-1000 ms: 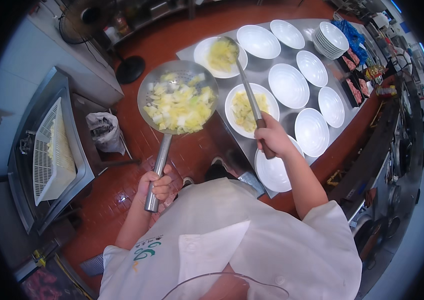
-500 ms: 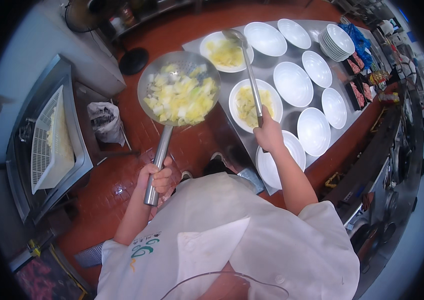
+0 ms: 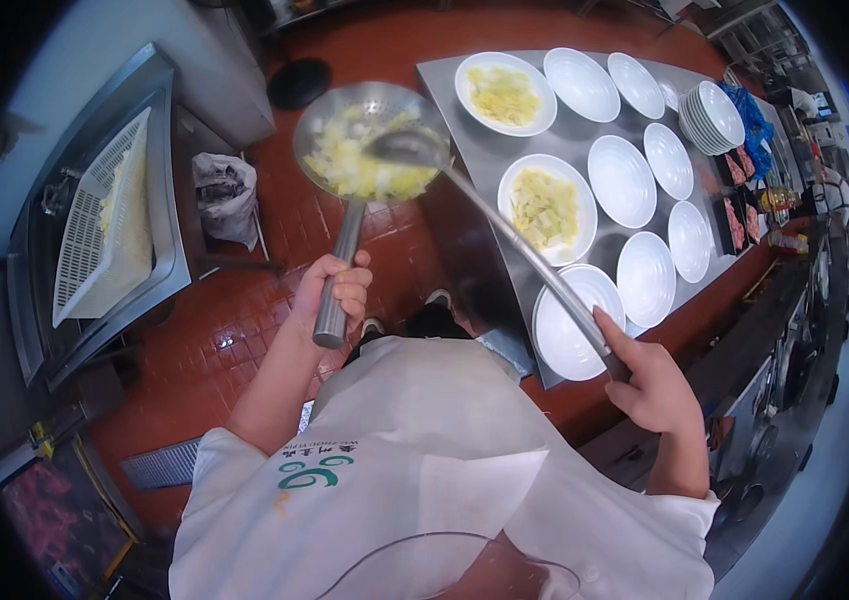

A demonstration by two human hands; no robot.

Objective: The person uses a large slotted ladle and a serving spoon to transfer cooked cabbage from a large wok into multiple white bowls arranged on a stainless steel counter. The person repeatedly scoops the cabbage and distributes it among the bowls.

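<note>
My left hand (image 3: 335,290) is closed around the thick metal handle of a perforated strainer ladle (image 3: 311,110). In its round bowl lies chopped pale-yellow and white cabbage (image 3: 345,172). My right hand (image 3: 650,380) grips the end of a long-handled ladle (image 3: 535,262), whose blurred bowl is over the cabbage at the strainer's right side. To the right, two white plates hold portions of cabbage: a far one (image 3: 466,100) and a nearer one (image 3: 512,222). A bare white plate (image 3: 570,345) sits below the ladle's handle.
More white plates (image 3: 623,182) are spread over the steel table (image 3: 570,140), with a plate stack (image 3: 713,117) and trays of pink meat (image 3: 733,222) behind. At left a white perforated basket (image 3: 80,265) rests in a steel sink (image 3: 173,215). A bag (image 3: 225,205) stands by it.
The ladle has swung from above the far plate left and down into the strainer. My right hand has moved right and nearer my body. The view has shifted slightly.
</note>
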